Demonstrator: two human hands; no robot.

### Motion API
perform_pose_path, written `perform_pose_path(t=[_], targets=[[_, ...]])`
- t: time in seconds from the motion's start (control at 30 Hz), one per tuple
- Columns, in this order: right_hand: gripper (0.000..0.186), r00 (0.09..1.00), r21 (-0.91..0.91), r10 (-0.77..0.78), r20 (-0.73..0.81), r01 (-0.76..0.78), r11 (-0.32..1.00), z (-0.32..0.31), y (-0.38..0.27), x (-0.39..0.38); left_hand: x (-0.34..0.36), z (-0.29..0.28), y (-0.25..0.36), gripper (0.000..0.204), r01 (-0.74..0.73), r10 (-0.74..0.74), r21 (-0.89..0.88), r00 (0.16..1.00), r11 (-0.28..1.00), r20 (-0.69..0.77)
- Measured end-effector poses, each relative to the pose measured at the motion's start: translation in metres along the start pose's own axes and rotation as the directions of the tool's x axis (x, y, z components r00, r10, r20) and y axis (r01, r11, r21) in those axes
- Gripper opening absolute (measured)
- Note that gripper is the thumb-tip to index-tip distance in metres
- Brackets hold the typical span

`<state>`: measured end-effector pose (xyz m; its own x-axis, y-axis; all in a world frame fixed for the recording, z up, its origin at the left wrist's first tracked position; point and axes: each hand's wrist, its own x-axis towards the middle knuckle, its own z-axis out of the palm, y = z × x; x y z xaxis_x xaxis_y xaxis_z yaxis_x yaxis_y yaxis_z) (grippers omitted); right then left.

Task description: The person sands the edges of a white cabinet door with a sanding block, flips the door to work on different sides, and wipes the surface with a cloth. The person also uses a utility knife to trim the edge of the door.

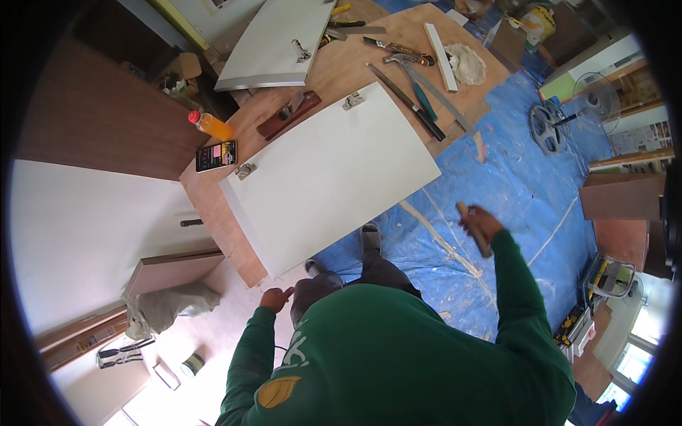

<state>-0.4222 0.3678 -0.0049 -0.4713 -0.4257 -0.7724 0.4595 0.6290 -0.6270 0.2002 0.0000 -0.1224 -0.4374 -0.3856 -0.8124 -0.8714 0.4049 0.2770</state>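
My right hand (480, 221) is closed around a short tan wooden bar (483, 245), held over the blue sheet right of the workbench. My left hand (275, 299) hangs beside my leg below the bench, fingers loosely bent and apart, with nothing visible in it. In front of me a white door panel (327, 177) lies on the plywood bench (245, 263). It has two metal hinges, one at upper right (353, 101) and one at left (245, 170). Behind it lie a wooden hand plane (288, 113), a long dark bar (405, 99), a hammer (415, 78) and a steel rule (458, 113).
A second white panel (263, 50), an orange drink bottle (213, 126) and a phone (217, 155) are on the bench. A standing fan (547, 128) is at right on blue floor sheeting (526, 184). Boards (170, 270) and a plastic bag (163, 309) lean at lower left.
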Motion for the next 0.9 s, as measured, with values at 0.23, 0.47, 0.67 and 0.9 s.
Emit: perform_pose_path(t=[0.23,0.47,0.67,0.9], targets=[[0.044,0.783,-0.18,-0.608,-0.134,0.584,0.791,0.002,-0.218,0.09,-0.02,0.034,0.014,0.066,-0.1,0.082,-0.1,0.981,0.99,-0.176],[0.051,0.624,-0.586,-0.781,-0.018,0.627,0.514,0.024,-0.291,0.193,-0.108,0.084,-0.046,0.036,0.064,-0.027,0.087,0.928,0.994,-0.372],[0.044,0.912,0.157,-0.373,0.17,0.349,0.924,0.028,-0.306,0.201,-0.172,0.155,-0.042,0.027,0.203,-0.202,-0.019,0.957,0.979,-0.206],[0.048,0.928,0.249,-0.367,0.066,0.341,0.907,-0.044,-0.274,0.191,-0.19,0.173,-0.025,0.034,0.185,-0.265,-0.336,0.942,0.923,-0.207]])
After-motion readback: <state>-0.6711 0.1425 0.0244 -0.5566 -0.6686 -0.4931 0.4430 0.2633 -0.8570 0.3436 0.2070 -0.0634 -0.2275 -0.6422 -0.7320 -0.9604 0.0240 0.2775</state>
